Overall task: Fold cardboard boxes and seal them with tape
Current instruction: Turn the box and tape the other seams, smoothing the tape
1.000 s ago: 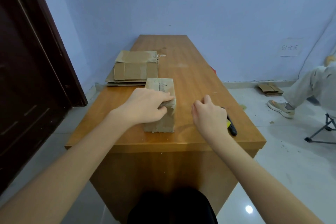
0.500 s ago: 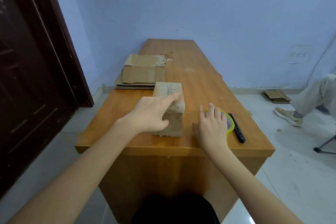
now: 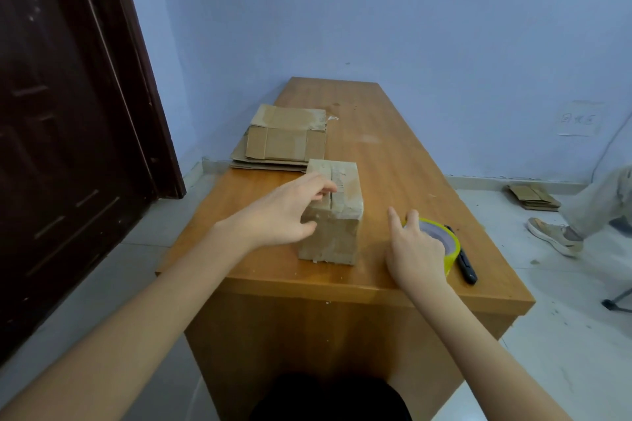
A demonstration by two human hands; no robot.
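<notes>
- Folded cardboard box (image 3: 333,215), between both hands, long axis running away from the person
- Left hand (image 3: 280,212) touches it, fingers loosely curled
- Right hand (image 3: 415,249) rests on yellow tape roll (image 3: 444,243), fingers relaxed

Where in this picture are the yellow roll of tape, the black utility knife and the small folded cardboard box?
Yellow roll of tape (image 3: 450,247): head view, on its yellow outer side.
Black utility knife (image 3: 465,264): head view, mid-handle.
Small folded cardboard box (image 3: 333,237): head view, on its near face.
</notes>
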